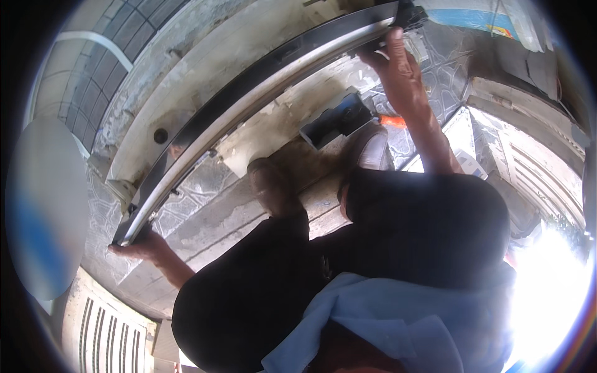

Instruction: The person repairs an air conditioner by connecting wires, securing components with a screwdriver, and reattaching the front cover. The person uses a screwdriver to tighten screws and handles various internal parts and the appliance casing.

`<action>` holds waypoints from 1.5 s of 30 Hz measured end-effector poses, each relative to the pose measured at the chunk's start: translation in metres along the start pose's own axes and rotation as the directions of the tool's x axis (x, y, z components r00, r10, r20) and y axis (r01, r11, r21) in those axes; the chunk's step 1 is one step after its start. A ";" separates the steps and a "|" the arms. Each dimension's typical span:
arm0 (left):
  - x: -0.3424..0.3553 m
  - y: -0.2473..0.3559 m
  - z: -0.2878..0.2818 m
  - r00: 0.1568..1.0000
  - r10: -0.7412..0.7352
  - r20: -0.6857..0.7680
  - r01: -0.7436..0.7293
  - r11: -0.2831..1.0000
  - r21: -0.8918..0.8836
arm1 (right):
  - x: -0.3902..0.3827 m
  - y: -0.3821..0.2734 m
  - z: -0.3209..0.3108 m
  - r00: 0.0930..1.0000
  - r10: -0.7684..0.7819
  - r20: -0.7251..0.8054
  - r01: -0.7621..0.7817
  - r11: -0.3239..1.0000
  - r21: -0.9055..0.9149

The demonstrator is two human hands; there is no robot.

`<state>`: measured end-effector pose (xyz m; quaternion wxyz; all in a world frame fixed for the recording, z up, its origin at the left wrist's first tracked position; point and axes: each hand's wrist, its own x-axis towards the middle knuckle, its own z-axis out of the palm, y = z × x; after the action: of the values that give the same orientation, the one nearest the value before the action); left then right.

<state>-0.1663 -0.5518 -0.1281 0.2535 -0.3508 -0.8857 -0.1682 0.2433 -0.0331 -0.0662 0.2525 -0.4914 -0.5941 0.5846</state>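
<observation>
A long black panel with a silver strip (pixel 230 112) stretches diagonally across the view, from lower left to upper right. My left hand (pixel 139 250) grips its lower-left end, fingers curled beneath it. My right hand (pixel 398 74) holds the upper-right end, thumb up along it and the other fingers partly hidden behind. Below the panel, near my shoes (pixel 268 186), lies a dark box-like object (pixel 329 124), with an orange handle (pixel 392 121) beside it.
A pale ledge with a round hole (pixel 134 146) runs behind the panel, beside grey tiles (pixel 87 74). Slatted white panels stand at lower left (pixel 99 317) and right (pixel 528 161). A white-and-blue object (pixel 472 18) is at top right. Bright glare covers the lower right.
</observation>
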 end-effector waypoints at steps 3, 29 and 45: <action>0.004 0.031 0.017 0.984 -0.168 -0.057 0.134 0.915 -0.380 | 0.001 0.016 -0.017 1.000 -0.023 0.022 0.023 1.000 -0.001; 0.100 0.147 -0.060 0.960 -0.274 0.048 0.277 0.958 -0.077 | 0.019 0.066 -0.026 0.969 -0.084 -0.231 0.029 0.973 -0.229; 0.199 0.546 0.050 0.381 0.849 0.366 -0.351 0.498 -0.793 | 0.003 0.030 -0.121 0.916 0.032 0.399 -0.218 0.877 0.429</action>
<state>0.0789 -0.0403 0.0099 -0.2010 -0.7617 -0.5923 -0.1694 0.3563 0.0190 -0.0727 0.2036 -0.3317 -0.4407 0.8089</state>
